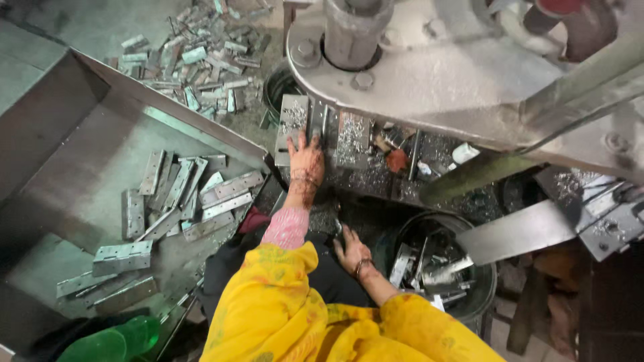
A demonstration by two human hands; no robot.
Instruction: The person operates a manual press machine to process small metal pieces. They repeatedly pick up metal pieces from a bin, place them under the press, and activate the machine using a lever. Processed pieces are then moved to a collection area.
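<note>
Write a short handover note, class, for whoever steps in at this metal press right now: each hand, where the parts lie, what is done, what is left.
Left hand: flat on the press bed, fingertips on a metal plate under the press column; whether it grips cannot be told.
Right hand: low beside the round bucket of metal pieces; whether it holds anything cannot be told.
Flat hinge strips lie in the metal tray at left; another heap lies beyond it.
Which pieces are finished cannot be told.

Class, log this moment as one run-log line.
left hand: on metal piece under press | right hand: empty, beside bucket
</note>
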